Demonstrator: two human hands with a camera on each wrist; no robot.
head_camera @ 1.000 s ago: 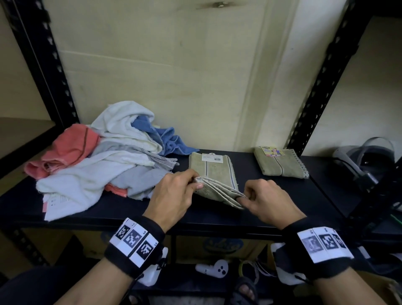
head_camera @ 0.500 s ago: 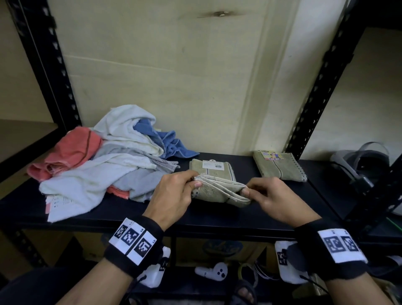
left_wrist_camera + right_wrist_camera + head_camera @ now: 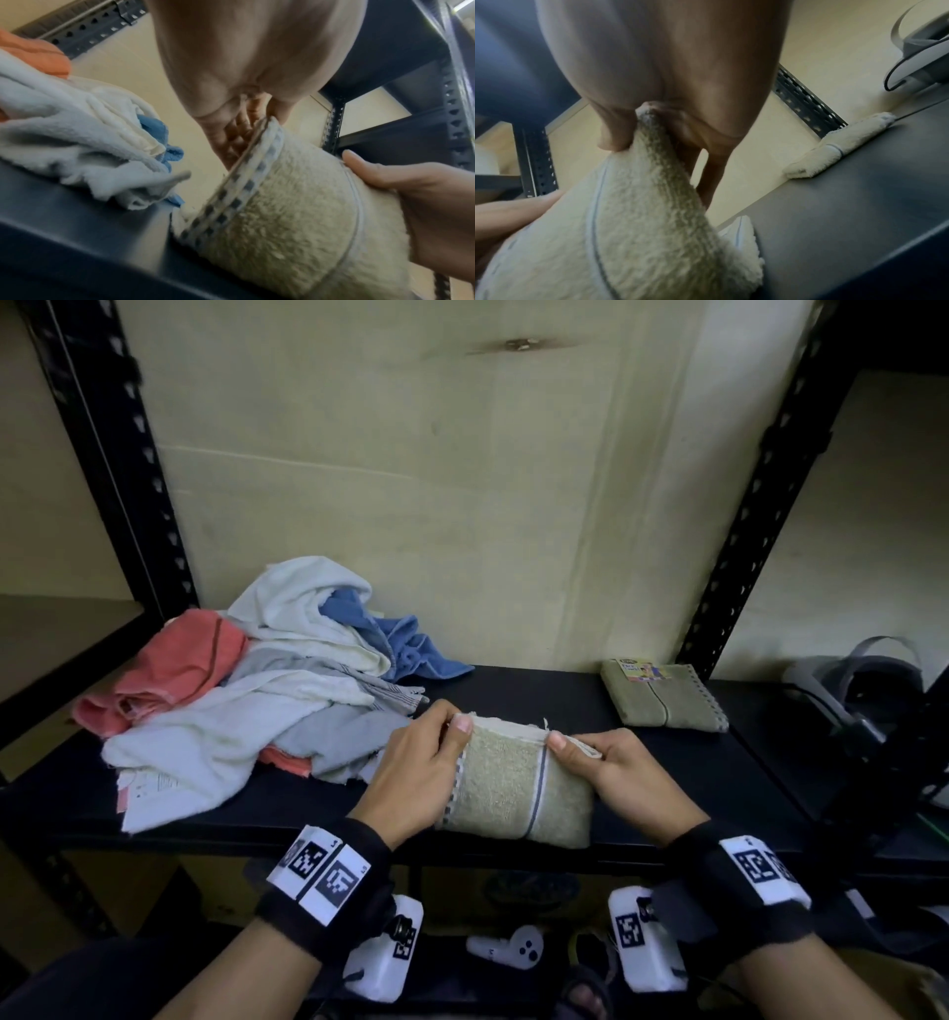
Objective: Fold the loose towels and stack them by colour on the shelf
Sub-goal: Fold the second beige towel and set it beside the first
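1. Head view: since the earlier frame the olive towel has been flipped toward the shelf edge; left hand and right hand pinch its far corners, loose towels left of them.
2. Left wrist view: fingers clamp the checked hem.
3. Right wrist view: fingers pinch towel; folded olive towel lies right, apart.

Beige towel I'm pinching: nubby looped terry, flat woven border. Shelf board: matt black, smooth. Uprights: perforated black metal. Back panel: pale bare wood.
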